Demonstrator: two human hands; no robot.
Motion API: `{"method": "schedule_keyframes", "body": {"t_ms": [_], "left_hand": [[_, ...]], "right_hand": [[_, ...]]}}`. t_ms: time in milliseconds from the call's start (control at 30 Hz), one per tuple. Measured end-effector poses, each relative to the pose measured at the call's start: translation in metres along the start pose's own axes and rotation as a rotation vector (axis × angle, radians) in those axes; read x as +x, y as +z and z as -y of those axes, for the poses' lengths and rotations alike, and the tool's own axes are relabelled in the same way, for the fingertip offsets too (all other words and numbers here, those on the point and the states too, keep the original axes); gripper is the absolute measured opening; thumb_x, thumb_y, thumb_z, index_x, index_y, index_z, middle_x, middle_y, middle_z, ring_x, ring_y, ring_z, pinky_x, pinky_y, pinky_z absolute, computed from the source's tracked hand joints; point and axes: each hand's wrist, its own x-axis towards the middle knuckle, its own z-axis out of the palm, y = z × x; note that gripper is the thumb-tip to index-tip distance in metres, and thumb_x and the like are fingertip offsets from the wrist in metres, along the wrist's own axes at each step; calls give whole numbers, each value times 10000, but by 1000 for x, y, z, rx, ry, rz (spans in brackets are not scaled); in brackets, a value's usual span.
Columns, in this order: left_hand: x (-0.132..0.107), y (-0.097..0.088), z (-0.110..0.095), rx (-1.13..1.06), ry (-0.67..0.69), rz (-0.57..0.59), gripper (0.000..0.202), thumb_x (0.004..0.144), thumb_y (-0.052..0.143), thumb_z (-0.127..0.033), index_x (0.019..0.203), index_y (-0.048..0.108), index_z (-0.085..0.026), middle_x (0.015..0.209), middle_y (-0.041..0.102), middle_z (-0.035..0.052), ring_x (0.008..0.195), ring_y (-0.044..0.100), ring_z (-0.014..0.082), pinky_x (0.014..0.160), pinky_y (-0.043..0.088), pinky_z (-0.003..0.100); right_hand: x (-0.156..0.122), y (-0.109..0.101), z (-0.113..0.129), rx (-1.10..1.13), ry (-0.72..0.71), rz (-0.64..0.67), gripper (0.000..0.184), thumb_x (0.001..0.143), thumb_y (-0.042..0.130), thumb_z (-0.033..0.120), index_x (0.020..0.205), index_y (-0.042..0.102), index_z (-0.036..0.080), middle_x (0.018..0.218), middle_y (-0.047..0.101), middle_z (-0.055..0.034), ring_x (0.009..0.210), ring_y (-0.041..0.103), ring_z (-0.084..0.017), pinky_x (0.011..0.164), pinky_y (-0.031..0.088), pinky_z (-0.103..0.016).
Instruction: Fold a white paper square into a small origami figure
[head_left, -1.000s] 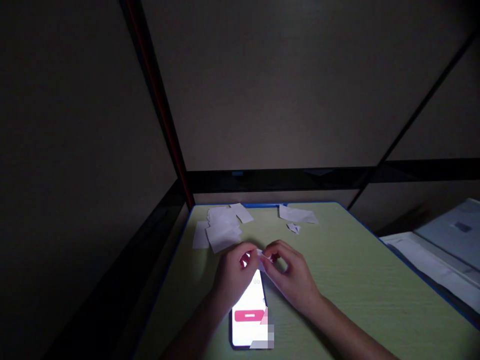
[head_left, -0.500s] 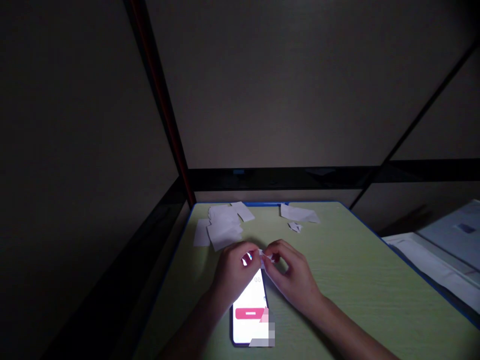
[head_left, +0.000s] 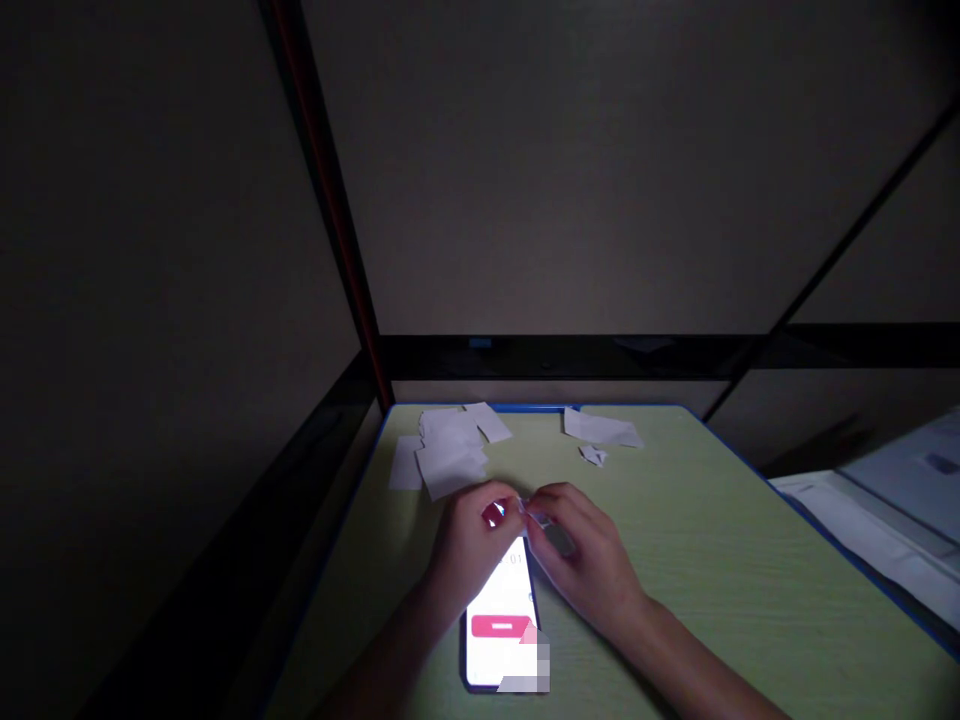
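Note:
My left hand [head_left: 474, 532] and my right hand [head_left: 583, 548] meet over the table, thumbs and fingertips pinched on a small piece of white paper [head_left: 524, 507]. Most of the paper is hidden by the fingers, so its shape is hard to make out. Below the hands lies a smartphone [head_left: 501, 655] with a bright white screen, a pink-red button and digits partly covered by my left hand. A small folded piece of paper [head_left: 593, 456] rests beyond my right hand.
Several loose white paper sheets [head_left: 450, 462] overlap at the far left of the green table [head_left: 720, 560]. Another paper strip [head_left: 602, 428] lies near the back edge. White boxes or sheets [head_left: 892, 520] stand beyond the right edge, and dark wall panels rise behind.
Both hands stay nearly in place, with a slight shift of the fingers around the paper. The visible digits on the phone changed from 00 to 01. The view shifted slightly.

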Motion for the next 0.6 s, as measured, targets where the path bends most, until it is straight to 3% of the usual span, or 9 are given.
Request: {"method": "schedule_keyframes", "body": {"t_ms": [600], "left_hand": [[0, 3, 0, -120, -66, 24, 132, 748, 494, -178, 698, 610, -144, 608, 593, -1, 536, 518, 104, 511, 401, 193]], "right_hand": [[-1, 0, 2, -60, -19, -37, 124, 795, 518, 137, 881, 585, 194, 892, 604, -90, 839, 567, -211, 704, 481, -349]]}}
